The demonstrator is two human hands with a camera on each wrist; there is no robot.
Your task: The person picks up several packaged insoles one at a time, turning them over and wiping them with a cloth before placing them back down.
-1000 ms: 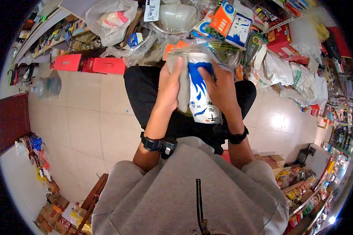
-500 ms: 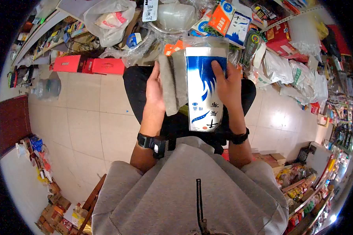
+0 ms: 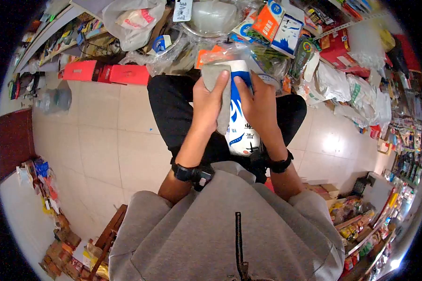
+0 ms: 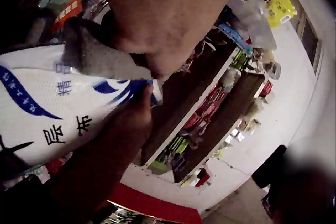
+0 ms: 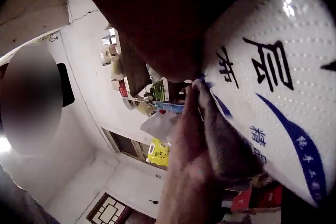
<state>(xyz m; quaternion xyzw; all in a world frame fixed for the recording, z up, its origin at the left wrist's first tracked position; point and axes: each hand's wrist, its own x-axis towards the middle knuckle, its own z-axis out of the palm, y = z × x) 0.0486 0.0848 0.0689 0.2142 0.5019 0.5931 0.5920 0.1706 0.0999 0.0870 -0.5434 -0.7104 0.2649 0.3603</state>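
Observation:
My left hand (image 3: 205,107) grips a long, flat grey felt-like pad (image 3: 224,110), its thumb lying along the top face. Beside the pad, my right hand (image 3: 261,104) holds a white plastic package (image 3: 240,141) with blue flame-like print and black characters, thumb pressed on its upper part. The package bows into a narrow, rounded shape. Pad and package lie side by side between the hands, over the lap. In the left wrist view the pad (image 4: 107,58) overlaps the printed face of the package (image 4: 31,82). Most fingers of both hands are hidden behind these things.
In front of the knees lies a pile with clear plastic wrapping, orange and white printed packages (image 3: 286,35) and a white plastic bag (image 3: 133,23). Red boxes (image 3: 86,71) stand at left, white bags (image 3: 361,93) at right. Loaded shelves line the far right.
Half a second ago the hands were farther apart and the package lay flat and wide. Now the hands have come together, the package is bowed, and pad and package are close, much as one second ago.

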